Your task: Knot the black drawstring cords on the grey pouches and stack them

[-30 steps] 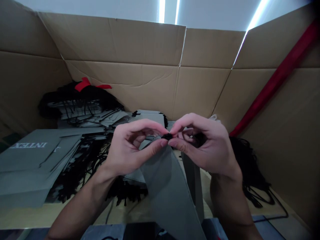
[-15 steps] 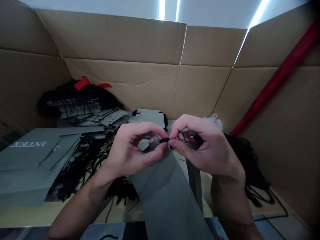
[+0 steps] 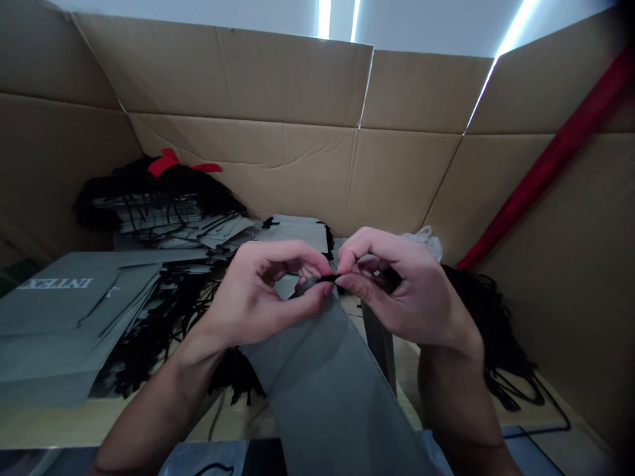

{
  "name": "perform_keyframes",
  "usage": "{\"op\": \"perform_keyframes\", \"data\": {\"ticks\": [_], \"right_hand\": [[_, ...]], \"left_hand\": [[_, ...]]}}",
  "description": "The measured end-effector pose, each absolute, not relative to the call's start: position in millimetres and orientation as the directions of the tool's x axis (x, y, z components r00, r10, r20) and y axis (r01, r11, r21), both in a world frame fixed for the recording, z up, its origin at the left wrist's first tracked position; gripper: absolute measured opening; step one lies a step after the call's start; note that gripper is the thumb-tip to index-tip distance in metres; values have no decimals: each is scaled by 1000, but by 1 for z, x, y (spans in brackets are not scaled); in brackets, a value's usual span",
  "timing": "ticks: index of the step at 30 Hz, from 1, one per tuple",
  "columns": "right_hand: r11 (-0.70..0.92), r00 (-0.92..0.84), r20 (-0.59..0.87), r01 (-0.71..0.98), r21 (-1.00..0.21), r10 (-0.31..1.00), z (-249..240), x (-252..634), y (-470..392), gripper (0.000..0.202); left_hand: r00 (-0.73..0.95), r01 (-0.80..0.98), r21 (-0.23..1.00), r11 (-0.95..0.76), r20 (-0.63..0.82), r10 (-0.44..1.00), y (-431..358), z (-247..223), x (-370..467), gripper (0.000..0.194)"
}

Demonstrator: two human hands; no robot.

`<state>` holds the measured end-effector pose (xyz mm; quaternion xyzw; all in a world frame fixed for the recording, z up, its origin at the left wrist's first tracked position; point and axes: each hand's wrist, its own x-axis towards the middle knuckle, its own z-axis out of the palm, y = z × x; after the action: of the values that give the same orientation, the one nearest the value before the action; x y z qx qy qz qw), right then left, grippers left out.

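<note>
A grey paper bag (image 3: pixel 332 390) hangs slanting in front of me, its top end between my hands. My left hand (image 3: pixel 272 291) pinches the bag's edge and a short black cord (image 3: pixel 327 278) between thumb and forefinger. Against it, fingertip to fingertip, my right hand (image 3: pixel 397 284) pinches the other end of that cord. The fingertips partly cover the cord, and the hole it may pass through is hidden.
Flat grey bags (image 3: pixel 44 324) printed INTEX lie at left, with black cord handles (image 3: pixel 149 330) beside them. More stacked bags (image 3: pixel 297 231) stand behind. Black cords (image 3: pixel 481 324) lie at right. Cardboard walls (image 3: pixel 288 158) enclose the table; a red strip (image 3: pixel 536 172) slants down the right one.
The bag's lower part has swung slightly, its left edge shifting leftward. Both hands keep their pinch at nearly the same spot, with slightly more black cord showing between them.
</note>
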<state>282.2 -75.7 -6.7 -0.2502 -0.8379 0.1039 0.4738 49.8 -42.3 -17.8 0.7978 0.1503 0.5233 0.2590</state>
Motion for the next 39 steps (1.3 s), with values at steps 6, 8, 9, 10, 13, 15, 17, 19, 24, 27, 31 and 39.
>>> {"op": "perform_keyframes", "data": {"ticks": [6, 8, 9, 10, 13, 15, 17, 19, 24, 27, 31, 39], "right_hand": [[848, -414, 742, 312, -429, 527, -8, 280, -73, 12], [853, -417, 745, 292, -432, 520, -8, 279, -72, 18], [859, -417, 752, 280, -428, 511, -8, 278, -72, 21], [867, -415, 762, 273, -417, 498, -8, 278, -72, 22], [872, -392, 784, 307, -381, 481, -7, 277, -73, 14], [852, -365, 782, 349, -389, 506, -7, 277, -75, 10], [834, -326, 779, 347, -428, 535, -7, 276, -76, 11], [821, -291, 775, 311, -478, 561, -6, 276, -77, 14], [803, -227, 776, 282, -526, 588, -5, 272, -79, 21], [791, -209, 769, 276, -546, 604, -6, 271, -79, 21], [781, -201, 760, 266, -565, 618, -7, 270, -79, 22], [770, -214, 740, 225, -597, 637, -4, 270, -81, 23]], "left_hand": [[391, -11, 586, -811, 749, 536, -42, -17, 50, 11], [387, -8, 593, -805, 744, 544, -42, -18, 51, 9], [389, -9, 593, -805, 744, 544, -41, -18, 52, 8], [390, -5, 591, -807, 744, 542, -41, -19, 52, 8], [391, 7, 583, -813, 746, 539, -43, -21, 52, 9], [395, 4, 595, -804, 737, 548, -44, -20, 51, 11], [414, -13, 619, -785, 718, 560, -46, -18, 51, 14], [437, -34, 648, -761, 694, 572, -47, -16, 50, 17], [497, -119, 759, -640, 603, 624, -43, -12, 48, 17], [565, -99, 823, -559, 509, 649, -42, -12, 47, 9], [584, -74, 834, -547, 481, 653, -44, -12, 48, 6], [543, -38, 729, -684, 589, 598, -52, -7, 51, 14]]}}
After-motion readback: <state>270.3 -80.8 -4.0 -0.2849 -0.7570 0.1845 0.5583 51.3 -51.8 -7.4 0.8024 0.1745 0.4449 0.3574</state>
